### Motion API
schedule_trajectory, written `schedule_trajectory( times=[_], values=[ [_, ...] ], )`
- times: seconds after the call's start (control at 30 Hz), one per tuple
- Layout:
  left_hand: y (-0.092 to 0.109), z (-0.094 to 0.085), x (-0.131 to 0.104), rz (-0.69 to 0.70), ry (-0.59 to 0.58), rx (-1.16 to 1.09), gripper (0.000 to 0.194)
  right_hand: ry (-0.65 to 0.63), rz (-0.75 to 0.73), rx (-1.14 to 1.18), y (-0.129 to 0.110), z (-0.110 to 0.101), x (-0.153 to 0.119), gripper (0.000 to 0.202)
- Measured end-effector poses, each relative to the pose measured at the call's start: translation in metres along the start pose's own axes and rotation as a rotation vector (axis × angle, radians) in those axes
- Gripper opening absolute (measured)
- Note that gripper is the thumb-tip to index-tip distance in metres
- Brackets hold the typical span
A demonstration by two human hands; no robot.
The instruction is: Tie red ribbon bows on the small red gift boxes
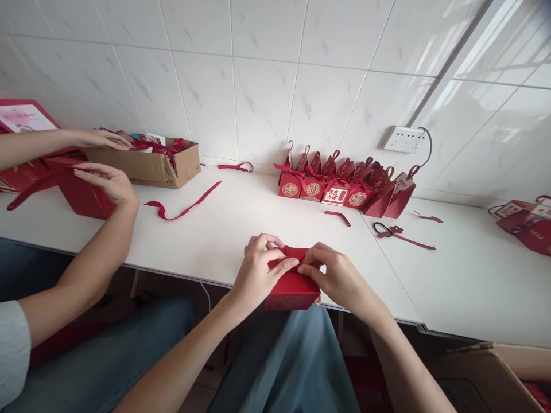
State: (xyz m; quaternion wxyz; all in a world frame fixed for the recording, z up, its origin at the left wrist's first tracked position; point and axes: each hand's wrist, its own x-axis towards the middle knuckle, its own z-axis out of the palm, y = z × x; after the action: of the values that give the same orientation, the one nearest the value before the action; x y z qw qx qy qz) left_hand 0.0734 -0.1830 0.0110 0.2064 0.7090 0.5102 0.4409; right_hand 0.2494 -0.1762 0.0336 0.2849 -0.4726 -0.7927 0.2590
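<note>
A small red box sits at the front edge of the white table, between my two hands. My left hand is closed at the top left of the box, its thumb and fingers pinching there. From the right, my right hand pinches at the top of the same box, thumb close to the left thumb. Between the fingertips there seems to be dark red ribbon, mostly hidden by the fingers. A bit of twisted cord shows at the box's lower right corner.
Finished-looking red boxes line the wall. Loose ribbon, a black loop and ribbon scraps lie on the table. At left, another person's hands work near a cardboard box. Another carton stands lower right.
</note>
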Motion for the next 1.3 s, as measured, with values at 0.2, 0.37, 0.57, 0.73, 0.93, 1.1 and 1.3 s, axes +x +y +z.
schedule_trajectory(
  times=[0.2, 0.37, 0.57, 0.73, 0.93, 1.1, 1.3],
  values=[
    [0.001, -0.006, -0.008, -0.072, -0.011, -0.082, 0.028, -0.217, -0.059, 0.031, -0.001, -0.019, 0.005, 0.014],
    [-0.002, -0.009, -0.014, -0.079, 0.036, -0.031, 0.031, -0.362, -0.099, 0.016, -0.002, -0.03, 0.016, 0.01],
    [-0.004, -0.011, -0.018, -0.119, 0.046, -0.017, 0.033, -0.393, -0.033, -0.041, 0.001, -0.036, 0.018, 0.007],
    [-0.002, -0.014, -0.016, -0.146, 0.034, -0.05, 0.024, -0.14, 0.089, -0.057, 0.0, -0.027, -0.004, 0.032],
    [-0.003, -0.015, -0.011, -0.153, -0.007, -0.048, 0.014, -0.061, 0.272, -0.041, -0.013, 0.0, -0.024, 0.051],
    [-0.005, -0.014, -0.011, -0.147, -0.02, -0.106, 0.016, -0.007, 0.32, -0.014, -0.018, 0.014, -0.021, 0.036],
    [-0.008, -0.011, -0.014, -0.159, 0.002, -0.151, 0.018, -0.149, 0.287, 0.32, 0.001, 0.006, -0.006, 0.031]
  ],
)
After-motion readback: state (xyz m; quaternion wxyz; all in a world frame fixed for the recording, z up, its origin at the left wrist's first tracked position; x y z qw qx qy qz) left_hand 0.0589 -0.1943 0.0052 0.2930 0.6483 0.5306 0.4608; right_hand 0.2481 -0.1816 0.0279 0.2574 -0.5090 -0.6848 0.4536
